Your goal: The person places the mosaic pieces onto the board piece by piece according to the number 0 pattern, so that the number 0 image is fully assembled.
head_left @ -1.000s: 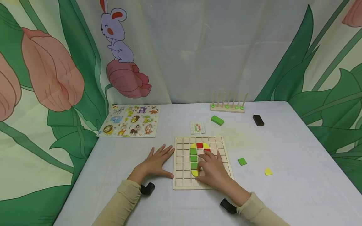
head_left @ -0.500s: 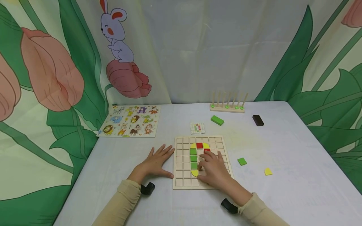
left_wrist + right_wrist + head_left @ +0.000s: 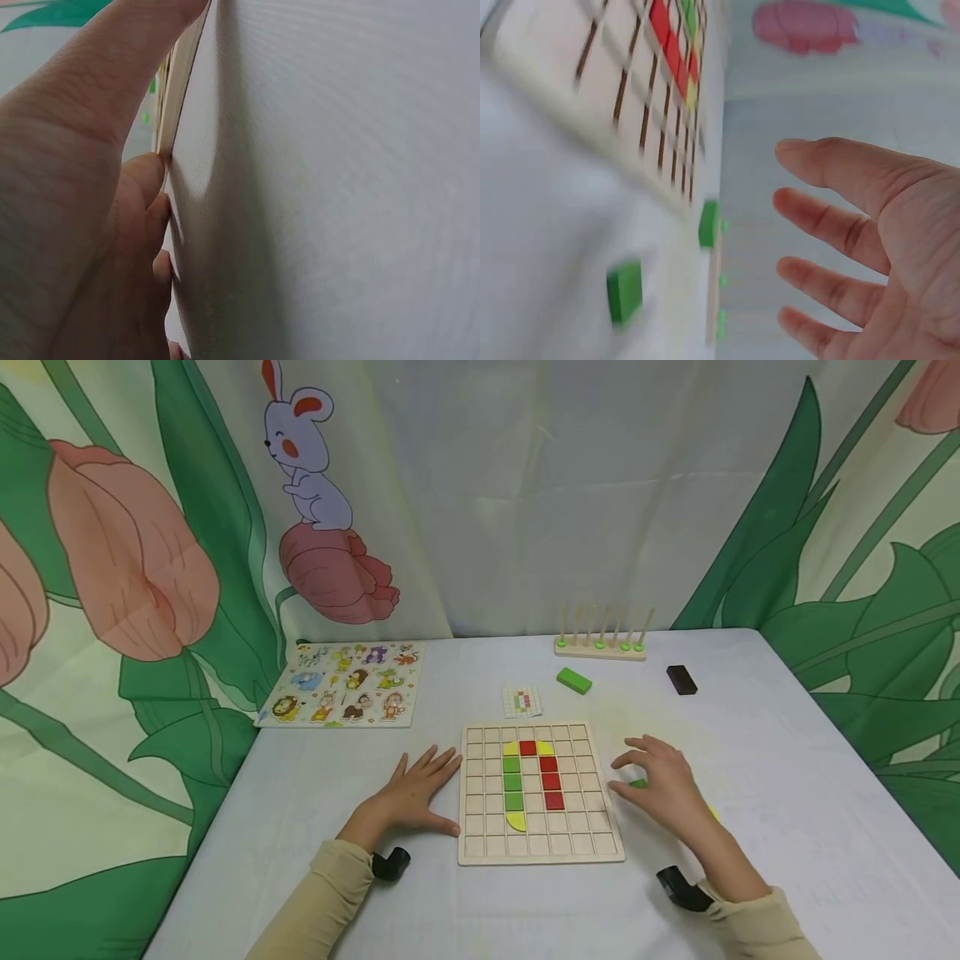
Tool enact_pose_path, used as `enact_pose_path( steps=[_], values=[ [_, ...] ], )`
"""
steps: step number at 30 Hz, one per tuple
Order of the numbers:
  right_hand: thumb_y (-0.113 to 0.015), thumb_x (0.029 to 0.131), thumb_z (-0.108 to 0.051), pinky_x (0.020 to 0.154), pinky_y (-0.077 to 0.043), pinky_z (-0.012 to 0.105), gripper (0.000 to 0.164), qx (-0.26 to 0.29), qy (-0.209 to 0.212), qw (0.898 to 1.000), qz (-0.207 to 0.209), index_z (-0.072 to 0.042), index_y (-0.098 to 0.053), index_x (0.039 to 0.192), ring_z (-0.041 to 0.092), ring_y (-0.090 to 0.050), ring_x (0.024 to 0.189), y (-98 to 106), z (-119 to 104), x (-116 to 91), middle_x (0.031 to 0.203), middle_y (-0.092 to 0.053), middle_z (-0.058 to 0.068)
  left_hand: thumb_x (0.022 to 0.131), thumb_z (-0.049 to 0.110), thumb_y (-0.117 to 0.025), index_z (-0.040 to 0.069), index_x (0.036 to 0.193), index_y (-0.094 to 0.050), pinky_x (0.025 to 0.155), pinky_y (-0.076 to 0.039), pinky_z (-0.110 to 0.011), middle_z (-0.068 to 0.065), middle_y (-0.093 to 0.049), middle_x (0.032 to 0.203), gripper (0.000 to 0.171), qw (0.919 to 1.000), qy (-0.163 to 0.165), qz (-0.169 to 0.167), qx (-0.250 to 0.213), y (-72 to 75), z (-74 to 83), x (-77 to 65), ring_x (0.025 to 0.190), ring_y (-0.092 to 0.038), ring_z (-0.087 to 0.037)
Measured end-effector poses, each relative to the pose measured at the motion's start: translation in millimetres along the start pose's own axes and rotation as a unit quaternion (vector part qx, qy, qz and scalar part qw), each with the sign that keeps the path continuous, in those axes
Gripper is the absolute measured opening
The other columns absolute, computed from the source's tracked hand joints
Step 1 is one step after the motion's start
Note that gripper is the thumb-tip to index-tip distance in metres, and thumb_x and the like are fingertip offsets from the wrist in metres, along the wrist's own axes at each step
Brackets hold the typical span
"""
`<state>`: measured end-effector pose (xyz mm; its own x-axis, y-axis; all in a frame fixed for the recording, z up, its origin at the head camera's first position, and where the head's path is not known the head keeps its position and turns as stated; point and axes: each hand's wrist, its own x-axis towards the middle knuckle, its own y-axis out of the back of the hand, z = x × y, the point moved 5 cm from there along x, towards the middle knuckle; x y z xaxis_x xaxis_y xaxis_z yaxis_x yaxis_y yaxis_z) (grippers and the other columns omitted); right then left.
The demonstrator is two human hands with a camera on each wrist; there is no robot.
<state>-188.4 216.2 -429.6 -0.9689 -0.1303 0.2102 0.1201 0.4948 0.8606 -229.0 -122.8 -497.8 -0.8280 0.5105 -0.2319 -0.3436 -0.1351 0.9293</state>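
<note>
A wooden grid board [image 3: 480, 847] lies flat on the table with green, red and yellow tiles set in its squares, forming an arch. Spread on the cloth at the board's left edge, my left hand [image 3: 408, 797] touches the rim with its thumb and fingertips. My right hand [image 3: 663, 789] hovers right of the board, fingers apart and holding nothing. Below it lies a loose green square tile [image 3: 624, 291], partly hidden by the hand in the head view. A yellow tile [image 3: 714, 812] shows only partly behind the right wrist.
Behind the board lie a small pattern card [image 3: 521, 702] and a green block [image 3: 573, 681]. Farther back stands a peg rack [image 3: 600, 652] with green rings. A dark block [image 3: 681, 680] lies at right, an animal puzzle board [image 3: 341, 685] at left.
My right hand has lifted off the grid board and moved right, over the loose green tile. The red column it covered now shows. My left hand stays in place.
</note>
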Motion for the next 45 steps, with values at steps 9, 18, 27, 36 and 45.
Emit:
enact_pose_path(
  steps=[9,18,27,36,45],
  values=[
    [-0.075,0.076,-0.013,0.1,-0.03,0.065,0.028,0.034,-0.039,0.998,-0.02,-0.001,-0.07,0.1,0.05,-0.038,0.125,25.2,35.8,-8.3,0.13,-0.051,0.031,0.062,0.073,-0.068,0.027,0.152,-0.014,0.115,-0.002,-0.063,0.006,-0.011,0.16,0.115,1.0,0.004,-0.001,0.0,1.6,0.1,0.1,0.149,-0.004,-0.025],
    [-0.073,0.077,-0.011,0.09,-0.032,0.069,0.033,-0.018,-0.076,0.997,-0.006,0.003,-0.068,0.106,0.057,-0.039,0.116,63.8,103.2,-32.7,0.127,-0.047,0.038,0.062,0.074,-0.068,0.026,0.152,-0.015,0.115,-0.003,-0.063,0.006,-0.013,0.16,0.115,1.0,0.006,0.001,0.001,-0.2,1.1,0.7,0.149,-0.005,-0.026],
    [-0.075,0.073,-0.012,0.097,-0.019,0.073,0.043,-0.005,-0.066,0.993,-0.095,-0.001,-0.067,0.113,0.061,-0.026,0.123,35.7,139.6,-61.0,0.131,-0.043,0.038,0.061,0.074,-0.068,0.026,0.152,-0.016,0.115,-0.003,-0.063,0.006,-0.013,0.16,0.115,1.0,0.007,-0.001,0.0,0.4,1.6,0.0,0.149,-0.006,-0.026],
    [-0.078,0.071,-0.017,0.097,-0.024,0.071,0.031,-0.037,-0.055,0.997,-0.044,-0.004,-0.067,0.097,0.057,-0.029,0.123,24.0,128.0,-56.5,0.126,-0.049,0.035,0.062,0.073,-0.069,0.026,0.152,-0.017,0.115,-0.003,-0.064,0.005,-0.014,0.16,0.114,1.0,0.005,0.004,-0.002,1.6,2.4,-0.1,0.149,-0.007,-0.026],
    [-0.076,0.072,-0.017,0.096,-0.029,0.067,0.014,-0.073,-0.057,0.995,-0.034,-0.009,-0.065,0.074,0.055,-0.036,0.119,20.7,120.5,-49.8,0.12,-0.054,0.035,0.062,0.073,-0.069,0.025,0.152,-0.017,0.114,-0.003,-0.064,0.005,-0.015,0.16,0.114,1.0,0.002,0.005,-0.005,2.5,3.2,-0.6,0.149,-0.006,-0.027]
  ],
)
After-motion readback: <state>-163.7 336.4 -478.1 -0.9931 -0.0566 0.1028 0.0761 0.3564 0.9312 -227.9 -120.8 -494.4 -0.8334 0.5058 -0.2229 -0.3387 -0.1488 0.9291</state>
